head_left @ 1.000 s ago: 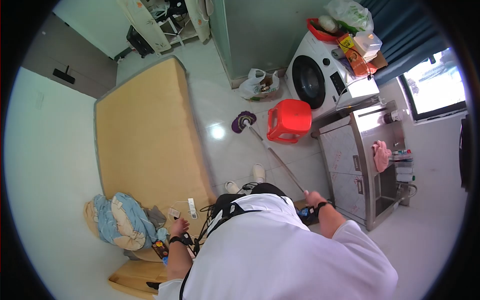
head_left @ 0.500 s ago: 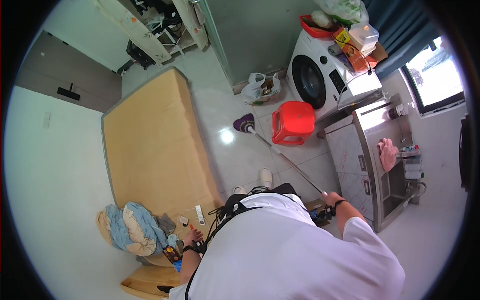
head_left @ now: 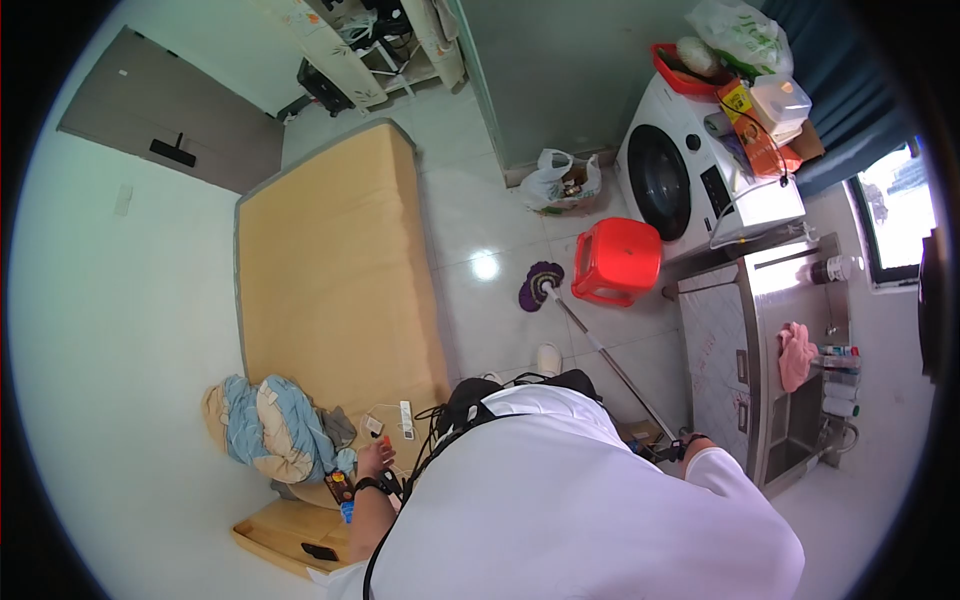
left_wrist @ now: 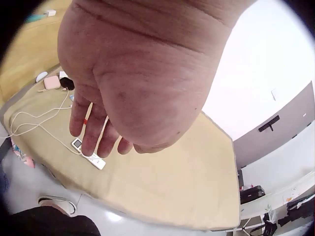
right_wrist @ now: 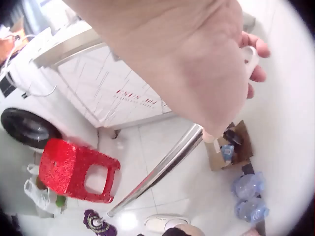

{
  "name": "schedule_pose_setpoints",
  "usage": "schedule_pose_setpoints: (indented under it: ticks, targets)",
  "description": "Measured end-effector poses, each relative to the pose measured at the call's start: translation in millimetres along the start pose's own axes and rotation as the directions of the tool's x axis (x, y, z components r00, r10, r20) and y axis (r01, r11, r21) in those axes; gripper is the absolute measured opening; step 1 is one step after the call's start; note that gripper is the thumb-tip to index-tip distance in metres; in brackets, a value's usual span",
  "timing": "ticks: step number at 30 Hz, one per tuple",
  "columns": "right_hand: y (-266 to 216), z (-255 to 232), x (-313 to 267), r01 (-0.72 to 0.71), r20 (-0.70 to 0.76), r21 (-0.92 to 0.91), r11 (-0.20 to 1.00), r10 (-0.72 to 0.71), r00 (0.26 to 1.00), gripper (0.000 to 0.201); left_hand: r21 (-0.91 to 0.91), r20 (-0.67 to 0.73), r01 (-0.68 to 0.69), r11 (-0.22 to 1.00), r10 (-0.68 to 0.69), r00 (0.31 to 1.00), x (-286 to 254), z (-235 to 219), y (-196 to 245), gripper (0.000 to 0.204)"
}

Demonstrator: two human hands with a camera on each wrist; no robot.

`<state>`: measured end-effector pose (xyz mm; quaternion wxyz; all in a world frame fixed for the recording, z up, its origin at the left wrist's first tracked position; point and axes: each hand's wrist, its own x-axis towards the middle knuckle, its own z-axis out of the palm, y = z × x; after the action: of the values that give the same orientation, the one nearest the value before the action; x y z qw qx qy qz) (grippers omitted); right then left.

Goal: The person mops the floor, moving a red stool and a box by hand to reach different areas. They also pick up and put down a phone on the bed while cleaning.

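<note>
My right hand (right_wrist: 197,73) grips the upper end of a mop's metal pole (head_left: 622,378), its white end loop (right_wrist: 251,58) showing between the fingers. The pole slants down and away from me to a purple mop head (head_left: 541,287) on the tiled floor, beside a red plastic stool (head_left: 620,258). My left hand (head_left: 375,458) holds nothing and hangs over the near part of the bed, fingers loosely extended. Below it on the tan mattress (head_left: 335,270) lie a white remote control (left_wrist: 88,154) and a white cable (left_wrist: 45,114).
A white washing machine (head_left: 690,170) stands behind the stool, with a plastic bag (head_left: 562,183) on the floor nearby. At right is a metal sink cabinet (head_left: 715,345). A cardboard box (right_wrist: 244,147) and plastic bottles (right_wrist: 249,196) stand near my right side. A blue quilt (head_left: 270,425) lies bunched on the bed.
The mop head has come back toward me, away from the bag, as my right hand drew back to my side. My left hand stays over the bed. The head view has shifted.
</note>
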<state>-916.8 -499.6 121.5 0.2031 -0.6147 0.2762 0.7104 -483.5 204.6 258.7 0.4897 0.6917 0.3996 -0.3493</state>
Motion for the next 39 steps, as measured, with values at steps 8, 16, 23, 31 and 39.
schedule_pose_setpoints:
  ticks: [8, 16, 23, 31, 39]
  targets:
    - [-135, -145, -37, 0.124, -0.353, 0.179, 0.976, -0.054, 0.934, 0.051, -0.148, 0.003, 0.164, 0.975, -0.165, 0.986, 16, -17, -49, 0.036]
    - [-276, -249, -135, 0.336, -0.565, 0.450, 0.827, -0.028, 0.825, 0.054, 0.026, 0.088, 0.240, 0.970, -0.241, 0.966, 69, -50, -38, 0.031]
    - [-289, -204, -129, 0.105, -0.462, 0.064, 0.992, -0.064, 0.885, 0.054, -0.062, 0.242, 0.104, 0.993, -0.086, 0.966, 174, -84, 70, 0.026]
    - [-310, -141, -202, -0.293, 0.242, 0.357, 0.887, 0.216, 0.946, 0.051, 0.078, 0.084, -0.044, 0.996, 0.037, 0.996, 200, -87, 225, 0.035]
    - [-404, -178, -223, -0.017, -0.024, 0.495, 0.869, 0.033, 0.999, 0.054, 0.082, 0.079, -0.018, 0.996, 0.012, 0.997, 206, -82, 257, 0.032]
